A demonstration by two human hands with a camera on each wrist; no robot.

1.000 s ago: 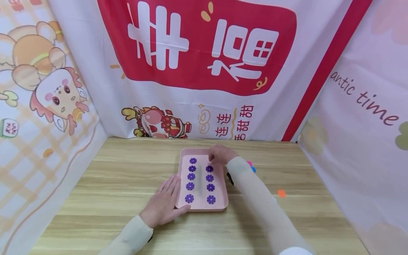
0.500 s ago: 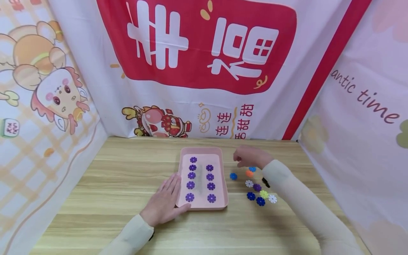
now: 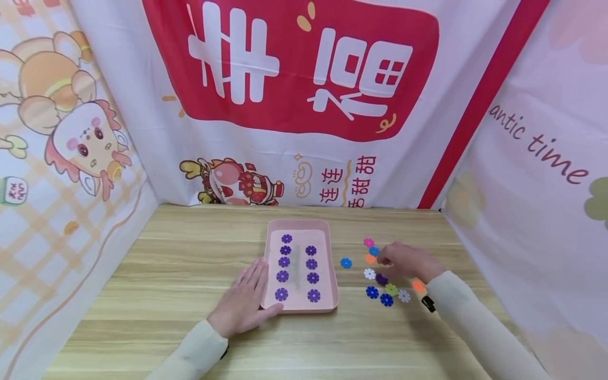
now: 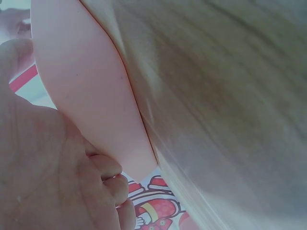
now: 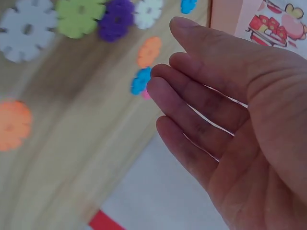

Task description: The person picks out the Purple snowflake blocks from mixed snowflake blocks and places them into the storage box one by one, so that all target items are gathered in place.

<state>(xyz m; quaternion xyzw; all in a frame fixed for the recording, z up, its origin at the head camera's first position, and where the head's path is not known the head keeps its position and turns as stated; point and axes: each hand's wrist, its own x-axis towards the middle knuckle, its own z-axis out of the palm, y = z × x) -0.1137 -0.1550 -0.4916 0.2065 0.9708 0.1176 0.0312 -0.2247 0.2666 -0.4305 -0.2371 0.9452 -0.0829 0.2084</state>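
Note:
A shallow pink tray holds two columns of purple snowflake discs, the left column one disc longer. My left hand rests along the tray's left side, thumb at the front corner; its fingers meet the pink wall in the left wrist view. Right of the tray, my right hand hovers over a loose group of discs, its fingers loosely bent with nothing between them. Near it are a dark purple disc, a yellow-green disc and an orange disc.
More loose discs lie on the wooden table: a blue one by the tray, a pink one further back, and navy, white and orange ones. Printed cloth hangs behind the table and at both sides.
My right hand has moved from the tray's back right corner to the right and nearer, over the loose discs, which the arm mostly covered before. The left hand and tray stay put.

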